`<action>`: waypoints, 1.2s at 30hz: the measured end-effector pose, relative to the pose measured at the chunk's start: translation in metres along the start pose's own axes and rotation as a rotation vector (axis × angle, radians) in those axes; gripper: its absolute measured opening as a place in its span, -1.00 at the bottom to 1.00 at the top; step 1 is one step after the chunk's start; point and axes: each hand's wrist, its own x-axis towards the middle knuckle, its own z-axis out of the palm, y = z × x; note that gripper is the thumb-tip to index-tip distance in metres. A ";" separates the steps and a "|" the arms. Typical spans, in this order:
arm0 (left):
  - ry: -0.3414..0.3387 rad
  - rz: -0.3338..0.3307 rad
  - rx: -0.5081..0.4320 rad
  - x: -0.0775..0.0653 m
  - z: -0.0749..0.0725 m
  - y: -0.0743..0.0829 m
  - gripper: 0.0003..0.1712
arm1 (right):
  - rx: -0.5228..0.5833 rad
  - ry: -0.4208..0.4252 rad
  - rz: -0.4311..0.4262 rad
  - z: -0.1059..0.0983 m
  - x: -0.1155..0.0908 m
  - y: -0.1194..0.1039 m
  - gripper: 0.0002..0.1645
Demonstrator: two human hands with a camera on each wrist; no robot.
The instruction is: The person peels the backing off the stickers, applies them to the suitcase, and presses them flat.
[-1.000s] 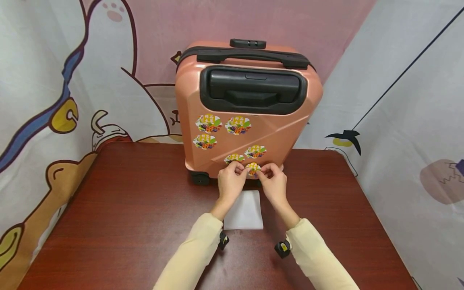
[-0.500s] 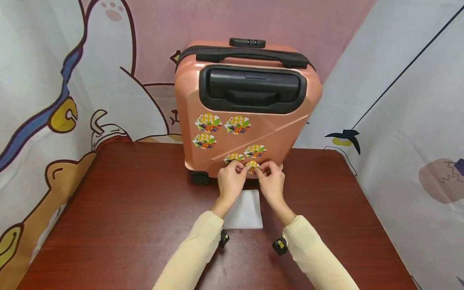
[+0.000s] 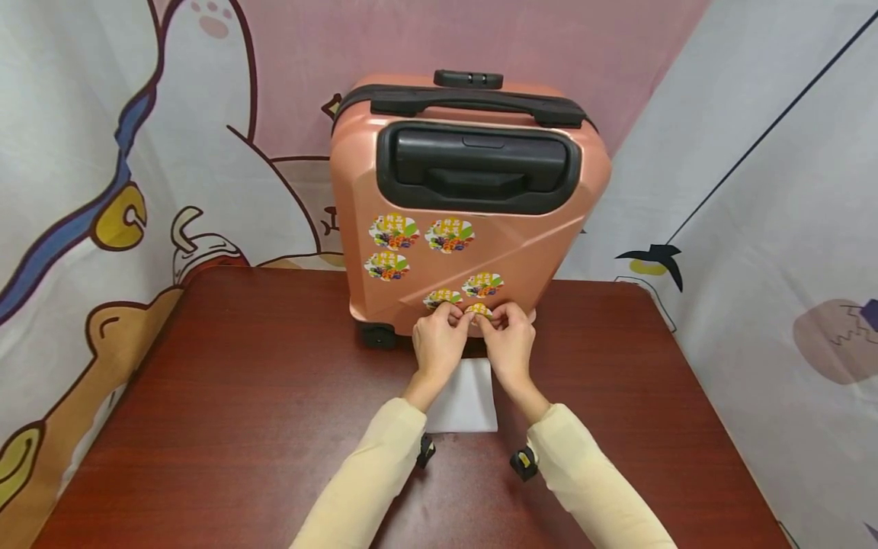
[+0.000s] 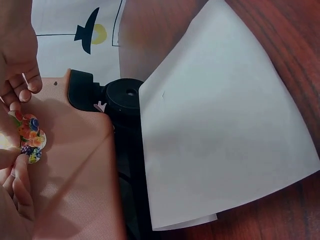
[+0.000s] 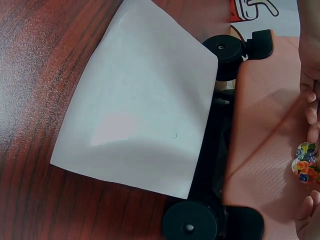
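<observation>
A round fruit sticker (image 3: pixel 479 309) lies close against the low front of a rose-coloured suitcase (image 3: pixel 521 240). My left hand (image 3: pixel 437 347) pinches its left edge with thumb and finger. On the other side my right hand (image 3: pixel 509 347) pinches the right edge, fingertips near those of the left. Fingers cover the sticker's lower part in the head view, while both wrist views show its printed fruit (image 4: pixel 36 134). Several matching stickers are on the shell, among them one upper left (image 3: pixel 394 231) and one just above the hands (image 3: pixel 483 285).
A white sheet of paper (image 3: pixel 469 400) lies on the brown table (image 3: pixel 274 412) beneath the forearms, close to the suitcase's black wheels (image 5: pixel 191 220). Behind the suitcase hangs a cartoon-printed cloth (image 3: pixel 295 84). Each wrist carries a small black camera (image 3: pixel 524 463).
My right hand has shifted a little left, towards the left hand, and its fingers now cover more of the sticker. The left hand stays nearly in place.
</observation>
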 end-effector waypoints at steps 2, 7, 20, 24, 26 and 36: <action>0.005 0.001 0.004 0.000 0.001 0.000 -0.80 | -0.003 0.005 -0.003 0.001 0.000 -0.001 -0.71; 0.018 0.001 0.016 0.000 0.002 0.001 -0.80 | 0.002 0.020 -0.006 0.002 0.002 -0.001 -0.69; 0.044 -0.006 0.050 -0.001 0.000 0.007 -0.82 | -0.025 0.026 -0.016 0.004 0.003 -0.003 -0.70; 0.038 -0.014 0.054 -0.001 0.001 0.007 -0.81 | -0.019 0.020 -0.016 0.004 0.003 -0.003 -0.71; 0.034 -0.018 0.056 -0.001 0.001 0.007 -0.81 | -0.016 0.019 -0.020 0.004 0.003 -0.003 -0.71; 0.029 -0.022 0.070 -0.002 0.001 0.007 -0.81 | -0.032 0.017 -0.021 0.005 0.003 -0.002 -0.69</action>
